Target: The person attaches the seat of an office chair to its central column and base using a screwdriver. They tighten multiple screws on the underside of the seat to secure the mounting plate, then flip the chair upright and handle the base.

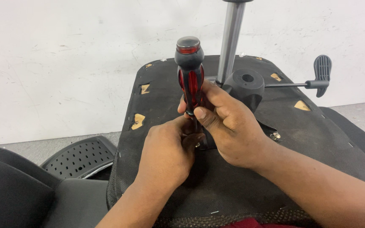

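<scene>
Upturned seat [233, 185], black fabric underside facing up, steel column [230, 42] rising from its middle. Just left of the column, and nearer the camera, a red-and-black screwdriver [190, 76] standing upright, cap at the top, shaft pointing down into the seat.

Right hand [229, 126] in front of the column, thumb and fingers wrapped round the lower end of the handle in a firm grasp. Left hand [167, 154] lower and to the left of the column, fingers curled in and closed round the shaft close to the seat, steadying it. Tip and whatever lies under it hidden behind both hands; cannot tell whether seated in a screw head.

Judging by the grip: mid-way through driving or loosening a fastener at the plate in front of the column, not at the start or the end of a reach. Calls for keeping the shaft plumb, pressing down through the handle while twisting with the right hand, and holding the left as a guide so the tip does not skid off onto the fabric.

Right of the column, touching its base, a black hub [246, 86] with a round hole; further right, a thin rod ending in a ribbed lever [322, 74]. A loose screw [275, 136] on the fabric below and right of the column. Far to the left of it, off the seat, a perforated black panel [81, 158].
</scene>
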